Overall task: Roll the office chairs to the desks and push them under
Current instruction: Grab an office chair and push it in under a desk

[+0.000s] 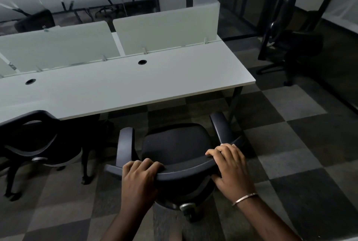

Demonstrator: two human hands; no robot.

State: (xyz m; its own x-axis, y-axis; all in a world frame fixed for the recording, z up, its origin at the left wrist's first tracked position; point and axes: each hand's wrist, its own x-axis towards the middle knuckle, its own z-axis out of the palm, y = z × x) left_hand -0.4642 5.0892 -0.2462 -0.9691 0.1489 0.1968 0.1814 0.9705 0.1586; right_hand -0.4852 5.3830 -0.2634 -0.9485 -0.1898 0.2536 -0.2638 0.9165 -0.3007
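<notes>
Where the white desk (126, 87) runs across the left and centre of the view, we see 2 round cable holes (30, 81) in its top and frosted divider panels (164, 31) standing along its far edge. At far left, 1 black office chair (36, 143) sits with its backrest at the near desk edge and its seat partly beneath the top. Near the centre, a second office chair (178, 149) stands on the chequered carpet (290, 143), just short of the desk, its seat and 2 armrests (126, 143) pointing toward the desk edge and not under it. Our left hand (139, 178) grips the top rail of this chair's backrest (186, 169), fingers curled over the rim. To its right, our right hand (230, 165) holds the same rail, fingers folded over the top and thumb beneath; a thin metal bangle (245, 199) circles that wrist. At far right, a third dark chair (294, 54) stands well apart beside a glass partition (242, 8).
</notes>
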